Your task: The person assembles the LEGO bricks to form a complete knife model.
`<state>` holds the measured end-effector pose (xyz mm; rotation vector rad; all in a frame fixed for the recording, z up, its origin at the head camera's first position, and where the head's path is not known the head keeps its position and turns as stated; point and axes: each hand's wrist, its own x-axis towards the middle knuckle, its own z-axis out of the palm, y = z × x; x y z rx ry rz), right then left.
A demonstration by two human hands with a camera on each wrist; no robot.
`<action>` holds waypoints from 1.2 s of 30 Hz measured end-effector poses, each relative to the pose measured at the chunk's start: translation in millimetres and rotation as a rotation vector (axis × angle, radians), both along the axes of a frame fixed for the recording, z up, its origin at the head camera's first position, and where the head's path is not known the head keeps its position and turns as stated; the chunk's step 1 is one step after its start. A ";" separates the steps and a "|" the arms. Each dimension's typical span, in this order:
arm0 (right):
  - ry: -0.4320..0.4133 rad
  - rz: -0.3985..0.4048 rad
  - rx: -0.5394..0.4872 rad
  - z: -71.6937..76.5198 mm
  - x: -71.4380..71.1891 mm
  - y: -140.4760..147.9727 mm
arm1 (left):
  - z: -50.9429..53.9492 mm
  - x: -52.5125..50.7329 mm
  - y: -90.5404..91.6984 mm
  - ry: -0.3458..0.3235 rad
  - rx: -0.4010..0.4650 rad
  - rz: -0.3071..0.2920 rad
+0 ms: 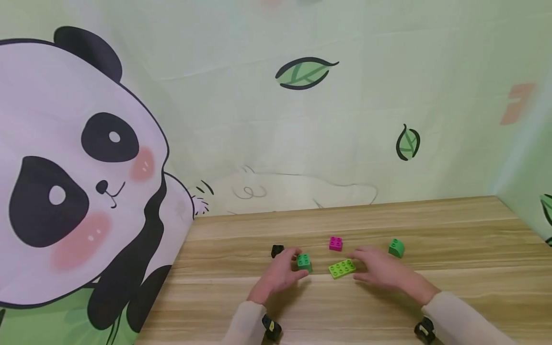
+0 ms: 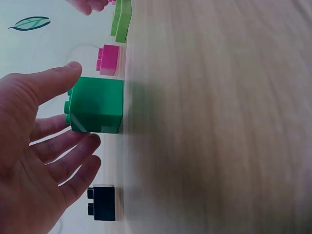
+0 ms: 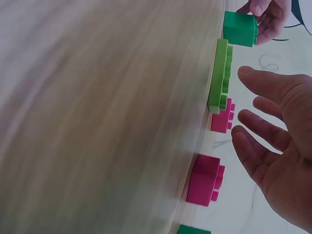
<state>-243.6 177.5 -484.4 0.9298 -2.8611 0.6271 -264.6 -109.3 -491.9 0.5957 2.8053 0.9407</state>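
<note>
My left hand is around a green brick on the table, fingers spread. In the left wrist view the thumb is beside one side of that brick and the fingers lie past the opposite side, without a visible pinch. A black brick sits just beyond this hand. My right hand is beside the flat lime-green brick, its fingers loosely bent and holding nothing. Nearby in the right wrist view is a magenta brick, which the right hand seems to hide in the head view.
Another magenta brick stands behind the lime one. To the right is a green brick with a rounded side. The wooden table meets a printed cloth backdrop with a panda and leaves.
</note>
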 end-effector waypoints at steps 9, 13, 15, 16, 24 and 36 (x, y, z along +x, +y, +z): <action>-0.089 0.004 -0.024 -3.9 -5.1 -15.6 | -2.6 -2.2 2.3 -0.019 0.012 0.000; -0.089 0.009 -0.005 -6.3 -8.5 -21.1 | -3.1 -3.6 3.0 -0.036 0.027 0.005; -0.090 0.005 0.006 -7.1 -9.3 -23.0 | -3.9 -4.3 3.2 -0.042 0.029 0.006; -0.092 0.003 0.007 -7.2 -9.4 -23.7 | -4.1 -4.5 3.2 -0.045 0.028 0.006; -0.088 0.023 0.028 -6.2 -10.8 -26.0 | -6.9 -6.5 2.0 -0.060 0.042 0.014; -0.079 0.069 0.066 -8.0 -16.2 -27.3 | -8.9 -8.4 0.3 -0.087 0.082 0.019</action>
